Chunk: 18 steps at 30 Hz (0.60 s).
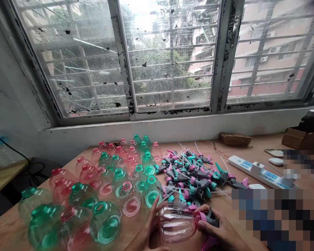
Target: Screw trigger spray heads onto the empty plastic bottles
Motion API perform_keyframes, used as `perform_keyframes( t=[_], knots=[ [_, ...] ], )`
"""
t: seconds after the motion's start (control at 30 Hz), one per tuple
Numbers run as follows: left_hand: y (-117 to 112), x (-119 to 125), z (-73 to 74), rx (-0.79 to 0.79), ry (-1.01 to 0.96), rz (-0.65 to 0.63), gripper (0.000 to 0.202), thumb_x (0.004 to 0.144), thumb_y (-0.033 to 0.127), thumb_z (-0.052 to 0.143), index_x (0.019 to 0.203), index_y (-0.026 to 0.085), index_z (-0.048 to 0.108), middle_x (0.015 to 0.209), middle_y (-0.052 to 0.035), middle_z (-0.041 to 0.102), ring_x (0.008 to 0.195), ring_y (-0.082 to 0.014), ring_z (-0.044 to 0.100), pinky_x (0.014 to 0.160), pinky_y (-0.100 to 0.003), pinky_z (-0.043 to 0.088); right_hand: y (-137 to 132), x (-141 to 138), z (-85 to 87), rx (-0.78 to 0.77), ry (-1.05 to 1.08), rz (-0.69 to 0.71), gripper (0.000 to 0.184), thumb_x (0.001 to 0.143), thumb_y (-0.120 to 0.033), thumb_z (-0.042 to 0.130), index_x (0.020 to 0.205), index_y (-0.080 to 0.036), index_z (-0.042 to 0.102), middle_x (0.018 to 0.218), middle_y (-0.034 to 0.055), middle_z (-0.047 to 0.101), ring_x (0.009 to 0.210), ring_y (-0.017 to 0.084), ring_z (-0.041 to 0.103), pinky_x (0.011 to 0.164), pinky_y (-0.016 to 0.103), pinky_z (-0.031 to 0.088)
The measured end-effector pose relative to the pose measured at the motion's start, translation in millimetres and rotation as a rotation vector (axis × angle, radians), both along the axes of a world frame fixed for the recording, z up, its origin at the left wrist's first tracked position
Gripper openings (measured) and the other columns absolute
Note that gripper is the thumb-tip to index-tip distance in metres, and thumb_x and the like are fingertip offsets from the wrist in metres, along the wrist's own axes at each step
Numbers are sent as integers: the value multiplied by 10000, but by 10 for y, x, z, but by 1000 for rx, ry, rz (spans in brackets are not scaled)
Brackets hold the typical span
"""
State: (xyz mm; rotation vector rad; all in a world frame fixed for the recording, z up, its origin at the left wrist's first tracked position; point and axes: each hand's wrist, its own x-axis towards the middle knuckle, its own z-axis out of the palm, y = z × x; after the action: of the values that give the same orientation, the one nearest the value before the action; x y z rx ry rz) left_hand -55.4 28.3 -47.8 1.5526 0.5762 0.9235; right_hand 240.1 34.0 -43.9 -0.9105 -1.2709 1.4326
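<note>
- Currently a clear pink-tinted plastic bottle (176,223) lies sideways above the near edge of the brown wood-toned desk (132,223), between the person's hands
- The left hand (148,228) has its grip around the bottle's base end; the right hand (221,228) grasps a grey trigger spray head with a pink collar (203,217) at the bottle's neck
- Uncapped round pink and green see-through bottles (132,205) crowd the desk's left side, beside a tangled heap of grey, pink and teal spray heads (196,170)
- Farther right sit a long white power strip (247,168) and an open brown cardboard box (303,138)
- Behind, a barred window with a chipped grey frame (124,62) shows greenery and buildings
</note>
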Motion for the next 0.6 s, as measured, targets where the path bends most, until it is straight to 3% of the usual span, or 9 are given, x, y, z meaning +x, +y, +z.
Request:
perform_keyframes(
  t=[0.13, 0.23, 0.37, 0.47, 0.6],
  knots=[
    [-35, 18, 98, -34, -34, -53, 968, 839, 387, 809, 1582, 507, 199, 1750, -13, 275, 1592, -350, 326, 1288, -587, 280, -3, 0, -6, -8, 15, 12, 429, 724, -546, 885, 899, -188, 725, 679, -26, 666, 602, 143, 540, 566, 238, 389],
    [-35, 38, 147, 11, -8, -27, 949, 860, 344, 794, 1563, 559, 194, 1756, 20, 262, 1590, -339, 336, 1278, -571, 316, -4, -2, -3, -17, 14, 14, 437, 739, -551, 875, 900, -177, 714, 641, -34, 653, 578, 136, 539, 568, 235, 381],
    [-30, 30, 143, 64, 74, 44, 872, 922, 321, 720, 1559, 578, 183, 1753, 24, 273, 1603, -312, 312, 1299, -552, 272, -6, 0, 2, -13, 1, 6, 432, 745, -546, 871, 903, -176, 717, 635, -22, 672, 575, 143, 546, 564, 243, 388],
    [-54, 5, 156, 22, 45, 15, 1060, 827, 322, 829, 1578, 556, 119, 1763, -5, 238, 1609, -342, 286, 1295, -572, 273, -7, 4, 5, -1, -12, -5, 422, 720, -541, 886, 894, -185, 739, 672, -8, 691, 612, 162, 560, 572, 251, 401],
    [-100, -5, 211, -84, 45, 12, 974, 837, 322, 821, 1580, 507, 219, 1767, 4, 225, 1623, -325, 251, 1319, -523, 252, -5, 3, 2, 12, -25, -11, 414, 705, -538, 894, 904, -202, 757, 691, 3, 715, 612, 173, 550, 562, 260, 400]
  ],
)
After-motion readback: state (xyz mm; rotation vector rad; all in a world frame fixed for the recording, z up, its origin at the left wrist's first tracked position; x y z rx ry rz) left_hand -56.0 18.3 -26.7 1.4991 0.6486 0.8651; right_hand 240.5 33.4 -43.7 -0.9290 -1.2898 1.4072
